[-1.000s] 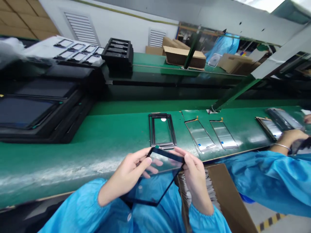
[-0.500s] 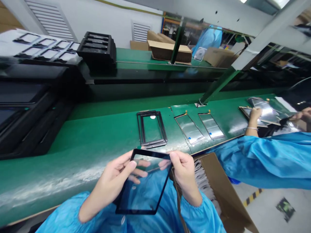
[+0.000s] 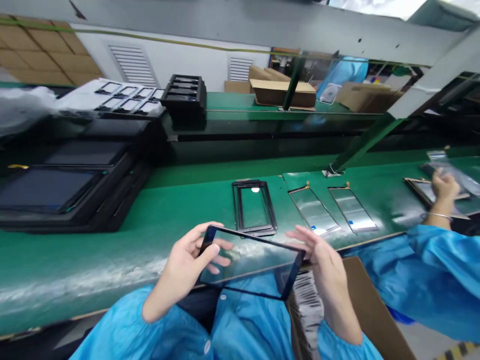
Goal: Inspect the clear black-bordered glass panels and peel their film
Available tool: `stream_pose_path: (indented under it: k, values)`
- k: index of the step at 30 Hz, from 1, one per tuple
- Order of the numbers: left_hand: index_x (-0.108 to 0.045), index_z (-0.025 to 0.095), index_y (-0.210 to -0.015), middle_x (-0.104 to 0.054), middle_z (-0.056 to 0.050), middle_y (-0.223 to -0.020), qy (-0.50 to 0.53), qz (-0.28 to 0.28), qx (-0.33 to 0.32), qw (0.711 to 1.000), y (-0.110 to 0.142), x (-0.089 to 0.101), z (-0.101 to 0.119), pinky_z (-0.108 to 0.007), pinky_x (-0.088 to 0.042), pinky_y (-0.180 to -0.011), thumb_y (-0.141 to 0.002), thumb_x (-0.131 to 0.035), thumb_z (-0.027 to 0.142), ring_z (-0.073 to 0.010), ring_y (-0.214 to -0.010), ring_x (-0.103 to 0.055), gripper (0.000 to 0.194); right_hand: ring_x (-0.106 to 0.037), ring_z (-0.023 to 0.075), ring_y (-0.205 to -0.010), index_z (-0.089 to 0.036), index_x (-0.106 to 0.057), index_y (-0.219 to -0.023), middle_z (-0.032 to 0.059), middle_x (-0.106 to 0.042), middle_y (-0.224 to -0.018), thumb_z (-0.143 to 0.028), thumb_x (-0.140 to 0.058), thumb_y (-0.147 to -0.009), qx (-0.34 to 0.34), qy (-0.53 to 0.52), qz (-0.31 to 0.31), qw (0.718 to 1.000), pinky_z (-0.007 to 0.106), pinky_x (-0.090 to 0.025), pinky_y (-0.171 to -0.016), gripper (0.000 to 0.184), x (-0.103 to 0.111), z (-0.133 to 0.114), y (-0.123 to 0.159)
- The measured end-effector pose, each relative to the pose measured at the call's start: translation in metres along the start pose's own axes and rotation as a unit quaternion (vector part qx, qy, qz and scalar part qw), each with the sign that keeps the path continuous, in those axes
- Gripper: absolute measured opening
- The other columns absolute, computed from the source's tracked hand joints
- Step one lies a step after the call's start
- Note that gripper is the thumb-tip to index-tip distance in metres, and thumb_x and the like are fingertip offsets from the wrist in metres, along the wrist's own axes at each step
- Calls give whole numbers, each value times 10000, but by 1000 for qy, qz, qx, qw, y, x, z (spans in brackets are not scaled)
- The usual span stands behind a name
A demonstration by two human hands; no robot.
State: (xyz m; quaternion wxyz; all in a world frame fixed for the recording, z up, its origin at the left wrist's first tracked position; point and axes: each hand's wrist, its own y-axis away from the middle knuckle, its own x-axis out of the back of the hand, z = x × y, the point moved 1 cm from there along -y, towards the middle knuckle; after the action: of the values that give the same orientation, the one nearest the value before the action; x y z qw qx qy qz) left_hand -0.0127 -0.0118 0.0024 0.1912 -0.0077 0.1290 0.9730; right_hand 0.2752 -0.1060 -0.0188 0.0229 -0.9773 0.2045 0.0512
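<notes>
Black frames (image 3: 237, 207) (probably stacked) sit just past the glass panel (image 3: 251, 260).

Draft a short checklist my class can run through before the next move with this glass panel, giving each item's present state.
Left hand gripping the black-framed glass panel: ok.
Right hand secure on the panel: cannot tell, its fingers are spread near the edge.
Glass free of cracks: cannot tell, glare hides it.
Panel apart from the stacked black frames: ok.
Co-worker's hand away from the panel: ok.

Black-framed glass panel (image 3: 250, 261) swung crosswise — right hand (image 3: 321, 261) opened out
</notes>
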Motion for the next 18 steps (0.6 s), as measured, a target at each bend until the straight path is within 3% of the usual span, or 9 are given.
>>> stream_pose_path:
  k: [3, 5, 7, 9, 11, 13, 15, 16, 18]
  values:
    - [-526, 192, -1377, -829, -134, -1044, 35, 42, 1, 998, 1, -1, -15, -290, -634, -529, -944, -783, 526, -268, -701, -822, 604, -817, 249, -668, -220, -656, -1437, 127, -851, -1036, -606, -658, -1005, -63, -49, -15, 997, 333, -653, -609, 579, -6, 14, 8]
    - [-527, 197, -1376, -818, -152, -1105, 12, 33, -14, 999, 0, -4, -17, -308, -637, -532, -978, -742, 511, -273, -723, -823, 551, -784, 222, -559, -215, -642, -1388, 88, -851, -908, -509, -752, -964, -58, -38, 29, 997, 297, -626, -567, 528, -17, 15, 13]
    - [-541, 218, -1414, -771, -174, -1285, -73, 50, -92, 992, -4, -5, -12, -369, -681, -695, -1020, -691, 427, -299, -943, -829, 470, -773, 216, -524, -200, -678, -1242, 78, -843, -838, -452, -787, -940, -43, -12, 49, 998, 284, -621, -561, 408, -27, 12, 14]
    - [-571, 252, -1468, -666, -162, -1495, -216, 81, -225, 947, -9, -6, -2, -484, -621, -1018, -1024, -668, 304, -332, -1293, -708, 457, -776, 224, -525, -190, -696, -1125, 90, -839, -818, -465, -782, -937, -32, 11, 40, 999, 287, -624, -555, 344, -32, 6, 15]
    - [-635, 279, -1461, -657, -114, -1527, -350, 56, -337, 872, -14, -8, 6, -588, -416, -1241, -1004, -677, 234, -338, -1436, -592, 461, -782, 236, -538, -186, -708, -1099, 104, -840, -823, -493, -784, -927, -35, 30, 23, 999, 301, -637, -565, 359, -35, 4, 17]
    - [-732, 271, -1342, -778, -76, -1341, -413, -31, -376, 829, -20, -12, 11, -612, -357, -1272, -1014, -681, 226, -309, -1280, -704, 335, -787, 241, -558, -185, -726, -1103, 107, -842, -831, -521, -798, -910, -51, 46, 26, 997, 311, -649, -585, 394, -37, 5, 22]
    - [-786, 248, -1215, -848, -38, -1114, -414, -100, -367, 827, -24, -12, 14, -566, -439, -1226, -1040, -675, 232, -250, -1025, -795, 207, -790, 242, -581, -188, -744, -1109, 101, -843, -842, -547, -819, -886, -69, 61, 56, 994, 311, -653, -608, 429, -37, 10, 27]
    - [-798, 246, -1176, -855, -29, -1062, -410, -109, -364, 829, -25, -12, 15, -558, -459, -1210, -1044, -681, 231, -240, -971, -804, 178, -789, 243, -588, -190, -748, -1114, 95, -842, -843, -559, -829, -875, -76, 67, 75, 992, 312, -654, -620, 448, -37, 13, 28]
    - [-801, 276, -1217, -839, -49, -1189, -409, -70, -375, 829, -24, -8, 17, -617, -391, -1251, -1012, -745, 256, -295, -1137, -777, 214, -786, 250, -590, -192, -737, -1140, 89, -840, -838, -586, -844, -857, -79, 64, 99, 990, 319, -649, -622, 497, -35, 20, 24]
